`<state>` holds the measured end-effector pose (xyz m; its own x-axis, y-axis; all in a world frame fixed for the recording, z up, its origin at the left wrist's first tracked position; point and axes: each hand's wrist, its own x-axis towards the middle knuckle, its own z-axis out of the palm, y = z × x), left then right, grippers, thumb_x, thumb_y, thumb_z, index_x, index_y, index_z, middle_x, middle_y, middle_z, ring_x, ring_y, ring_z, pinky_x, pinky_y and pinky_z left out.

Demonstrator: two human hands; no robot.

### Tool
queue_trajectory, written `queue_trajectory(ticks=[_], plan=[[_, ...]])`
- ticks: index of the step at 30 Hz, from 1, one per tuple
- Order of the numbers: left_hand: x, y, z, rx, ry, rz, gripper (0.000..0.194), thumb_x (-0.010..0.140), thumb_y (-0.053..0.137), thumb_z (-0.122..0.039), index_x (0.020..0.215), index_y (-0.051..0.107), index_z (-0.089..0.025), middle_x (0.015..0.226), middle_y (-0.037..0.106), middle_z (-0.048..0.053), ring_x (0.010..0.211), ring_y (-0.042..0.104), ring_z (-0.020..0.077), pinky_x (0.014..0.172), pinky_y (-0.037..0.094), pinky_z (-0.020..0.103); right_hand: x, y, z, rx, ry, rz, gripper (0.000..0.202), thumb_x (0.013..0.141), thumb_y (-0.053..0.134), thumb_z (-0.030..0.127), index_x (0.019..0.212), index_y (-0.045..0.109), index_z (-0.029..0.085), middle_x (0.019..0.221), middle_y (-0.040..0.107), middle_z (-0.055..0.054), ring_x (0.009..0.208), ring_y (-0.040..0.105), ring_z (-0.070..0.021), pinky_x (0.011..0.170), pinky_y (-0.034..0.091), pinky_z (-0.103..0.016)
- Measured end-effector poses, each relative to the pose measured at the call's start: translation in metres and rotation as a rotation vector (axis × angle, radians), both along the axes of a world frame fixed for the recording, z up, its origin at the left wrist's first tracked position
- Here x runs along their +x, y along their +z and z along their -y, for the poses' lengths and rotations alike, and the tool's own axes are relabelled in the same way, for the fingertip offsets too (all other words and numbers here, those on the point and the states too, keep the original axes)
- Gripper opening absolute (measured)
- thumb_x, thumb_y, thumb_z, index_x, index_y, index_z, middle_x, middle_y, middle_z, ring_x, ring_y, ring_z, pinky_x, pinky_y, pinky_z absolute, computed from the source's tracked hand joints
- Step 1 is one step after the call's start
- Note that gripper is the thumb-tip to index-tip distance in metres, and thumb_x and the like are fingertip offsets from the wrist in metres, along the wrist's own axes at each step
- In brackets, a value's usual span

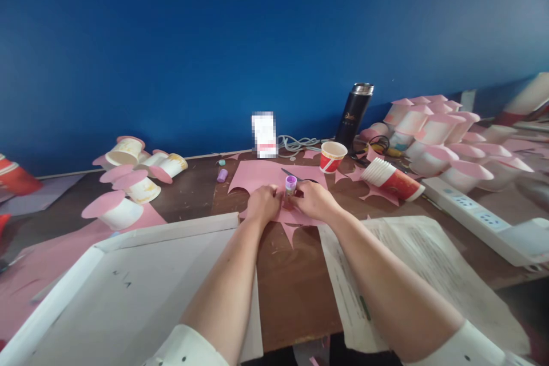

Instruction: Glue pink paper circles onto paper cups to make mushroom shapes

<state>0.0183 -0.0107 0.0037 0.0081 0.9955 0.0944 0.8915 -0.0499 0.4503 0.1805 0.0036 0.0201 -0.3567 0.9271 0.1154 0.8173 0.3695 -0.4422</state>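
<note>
Hands Positioned at Purple-Rimmed Tube, Center of Counter

Head view. The purple-rimmed tube [290, 181] is upright at the center of the work area, between the two hands and above a cut sheet of pink paper [253, 174] on the brown counter [291, 297]. The left hand [263, 203] is positioned at the left side of the tube, fingers bent inward. The right hand [316, 201] is positioned at the right side, fingertips against the lower part of the tube. The fingertips are partly hidden; it cannot be determined which hand pinches the tube, or whether both do.

A dark scissor blade [290, 173] lies behind the tube; its rear end runs toward the right hand. A purple cap [222, 175] lies to the left of the pink paper. A red and white paper cup [333, 159] stands upright at the right rear edge of the sheet. Farther right, a nested stack of cups [392, 179] lies on its side. A black flask [354, 117] stands behind, near the blue wall [193, 51].

Cups fitted with pink paper discs are grouped at two locations: a small group on the left [128, 186] and a larger pile on the right [446, 131]. A white tray [150, 291] is located under the left forearm; a printed sheet [403, 257] is located under the right forearm. A white power strip [472, 209] lies at far right.
</note>
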Motion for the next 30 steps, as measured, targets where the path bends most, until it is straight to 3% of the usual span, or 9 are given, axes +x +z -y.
queue_trajectory(ticks=[10, 20, 26, 30], plan=[[0.001, 0.001, 0.001, -0.005, 0.016, 0.003, 0.03, 0.086, 0.041, -0.036, 0.077, 0.065, -0.02, 0.085, 0.07, 0.007, 0.076, 0.06, 0.0197, 0.063, 0.036, 0.028, 0.003, 0.008, 0.002, -0.026, -0.039, 0.077, 0.035, 0.077, 0.058, 0.054, 0.079, 0.066, 0.019, 0.085, 0.068, -0.009, 0.075, 0.062, -0.021, 0.053, 0.031, -0.026], [0.0, 0.002, -0.001, -0.059, 0.028, -0.002, 0.029, 0.085, 0.043, -0.035, 0.079, 0.067, -0.02, 0.084, 0.07, 0.008, 0.074, 0.061, 0.0198, 0.062, 0.036, 0.027, 0.005, 0.016, 0.006, -0.057, 0.058, 0.016, 0.035, 0.072, 0.062, 0.053, 0.062, 0.061, 0.019, 0.068, 0.064, -0.005, 0.063, 0.055, -0.0164, 0.054, 0.031, -0.026], [0.0, 0.001, -0.003, -0.062, 0.053, -0.018, 0.028, 0.083, 0.046, -0.035, 0.089, 0.068, -0.02, 0.09, 0.071, 0.01, 0.082, 0.062, 0.0226, 0.066, 0.038, 0.029, 0.013, 0.021, 0.0, 0.092, -0.187, -0.254, 0.038, 0.08, 0.053, 0.053, 0.073, 0.062, 0.017, 0.068, 0.064, -0.005, 0.061, 0.055, -0.015, 0.054, 0.033, -0.025], [0.0, 0.002, -0.001, -0.044, 0.055, -0.005, 0.028, 0.084, 0.045, -0.037, 0.084, 0.068, -0.02, 0.087, 0.07, 0.009, 0.078, 0.061, 0.021, 0.064, 0.038, 0.028, 0.008, 0.014, -0.002, 0.048, -0.158, -0.172, 0.032, 0.078, 0.057, 0.049, 0.074, 0.063, 0.018, 0.074, 0.067, -0.006, 0.064, 0.058, -0.0161, 0.055, 0.033, -0.025]])
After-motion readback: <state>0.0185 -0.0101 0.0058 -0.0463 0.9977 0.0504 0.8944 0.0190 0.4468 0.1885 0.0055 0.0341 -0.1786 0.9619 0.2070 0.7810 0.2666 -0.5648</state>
